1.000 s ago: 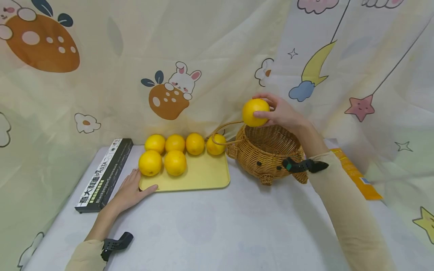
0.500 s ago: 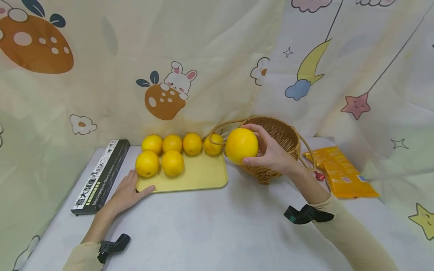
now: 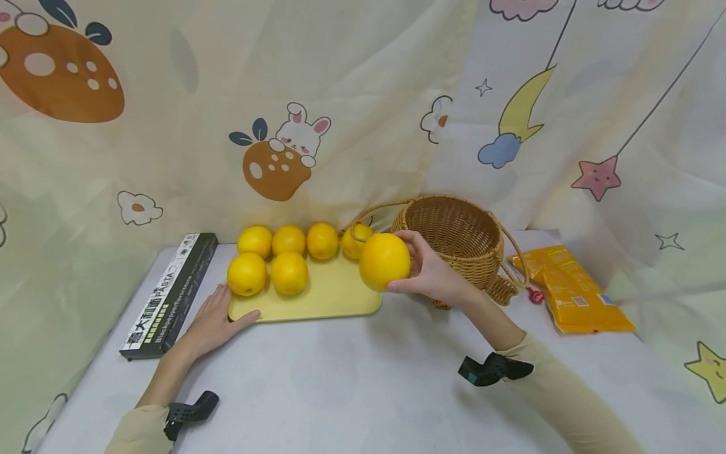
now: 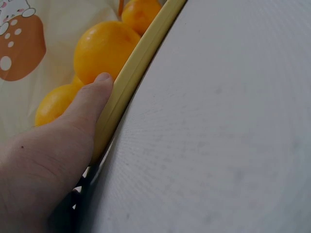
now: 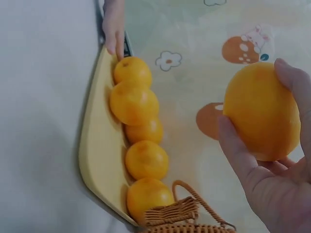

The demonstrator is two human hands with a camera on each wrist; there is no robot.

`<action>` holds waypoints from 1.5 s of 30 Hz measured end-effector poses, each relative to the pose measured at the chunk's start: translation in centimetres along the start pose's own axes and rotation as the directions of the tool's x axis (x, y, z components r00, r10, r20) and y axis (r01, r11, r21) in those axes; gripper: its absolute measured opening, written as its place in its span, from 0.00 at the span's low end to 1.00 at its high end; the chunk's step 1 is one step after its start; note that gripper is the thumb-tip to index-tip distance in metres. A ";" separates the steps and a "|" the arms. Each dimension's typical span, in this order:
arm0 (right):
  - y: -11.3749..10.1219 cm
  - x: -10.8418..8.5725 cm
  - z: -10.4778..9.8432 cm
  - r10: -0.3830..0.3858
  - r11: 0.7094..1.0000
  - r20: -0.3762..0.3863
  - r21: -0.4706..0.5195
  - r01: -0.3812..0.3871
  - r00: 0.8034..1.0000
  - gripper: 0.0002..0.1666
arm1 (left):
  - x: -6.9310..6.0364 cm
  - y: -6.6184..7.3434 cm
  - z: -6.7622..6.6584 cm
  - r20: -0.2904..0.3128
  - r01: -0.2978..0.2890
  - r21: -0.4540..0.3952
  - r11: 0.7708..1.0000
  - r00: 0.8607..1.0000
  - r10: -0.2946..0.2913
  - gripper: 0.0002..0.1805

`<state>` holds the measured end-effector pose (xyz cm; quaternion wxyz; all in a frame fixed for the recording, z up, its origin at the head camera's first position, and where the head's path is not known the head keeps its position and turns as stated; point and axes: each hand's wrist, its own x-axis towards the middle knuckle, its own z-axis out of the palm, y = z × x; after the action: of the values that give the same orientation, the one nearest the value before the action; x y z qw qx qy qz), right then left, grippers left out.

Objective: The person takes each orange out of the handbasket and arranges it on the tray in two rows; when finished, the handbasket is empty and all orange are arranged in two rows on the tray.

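Observation:
My right hand [image 3: 435,276] grips an orange [image 3: 384,262] between thumb and fingers, above the right end of a pale yellow tray [image 3: 334,299]. In the right wrist view this orange [image 5: 262,111] sits in the grasp, well apart from the others. Several oranges [image 3: 290,273] lie on the tray in two rows, grouped at its left and back. At the tray's front left corner rests my left hand [image 3: 212,323], fingers along the side. The left wrist view shows its thumb [image 4: 95,97] at the rim, beside an orange [image 4: 104,51].
Behind my right hand stands a wicker basket [image 3: 482,270]; its handle loops over the back right orange [image 3: 354,246]. An orange packet [image 3: 578,293] lies to its right. A black and white pasta box [image 3: 170,296] lies left of the tray. A patterned cloth hangs behind.
Holding the orange, my right hand has come down from above the basket and moved left and nearer, to the tray's right end. The left hand has stayed at the tray.

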<state>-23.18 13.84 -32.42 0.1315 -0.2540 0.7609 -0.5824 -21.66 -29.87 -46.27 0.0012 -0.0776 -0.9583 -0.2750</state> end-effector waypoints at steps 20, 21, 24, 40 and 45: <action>3.1 3.5 3.6 0.097 0.986 0.027 0.131 -0.099 0.995 0.49 | 0.0 0.0 -0.2 0.006 0.009 0.007 1.000 1.000 -0.009 0.58; 3.2 4.0 3.9 0.110 0.985 0.028 0.127 -0.113 0.994 0.50 | 0.0 0.0 -0.3 0.005 0.008 0.008 1.000 1.000 -0.009 0.58; 3.5 5.5 4.9 0.160 0.984 0.006 0.082 -0.160 0.987 0.52 | 0.0 -0.1 -0.4 0.003 0.008 0.013 1.000 1.000 -0.008 0.58; 6.7 11.1 8.4 0.315 0.934 -0.137 -0.131 -0.332 0.939 0.60 | 0.1 0.3 -0.2 -0.008 0.002 0.016 1.000 1.000 -0.002 0.58; 7.2 11.7 8.9 0.317 0.925 -0.147 -0.168 -0.340 0.937 0.59 | -0.1 0.2 -0.1 -0.005 0.007 0.012 1.000 1.000 -0.007 0.58</action>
<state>-30.22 1.62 -40.72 0.1573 -0.0997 0.8514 -0.4903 -21.55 -29.75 -46.10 0.0030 -0.0736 -0.9603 -0.2692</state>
